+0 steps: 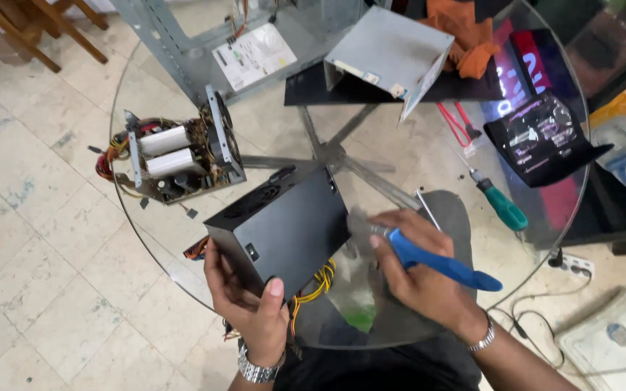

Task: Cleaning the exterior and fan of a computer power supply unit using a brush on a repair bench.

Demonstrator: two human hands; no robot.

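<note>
While the left hand [251, 308] cups the near corner of the black power-supply box [284, 230], its thumb lies flat on the box's side and its fingers curl underneath, clamped on the casing. Box: tilted, at the near edge of the round glass table [182, 239], yellow wires [318, 284] hanging from beneath. Right hand [422, 279]: fingers wrapped tight about a blue-handled screwdriver [440, 264], tip end towards the box's right edge; contact cannot be told. Also on the table: opened circuit assembly [175, 156], grey metal cover [389, 54], green-handled screwdriver [501, 205].
</note>
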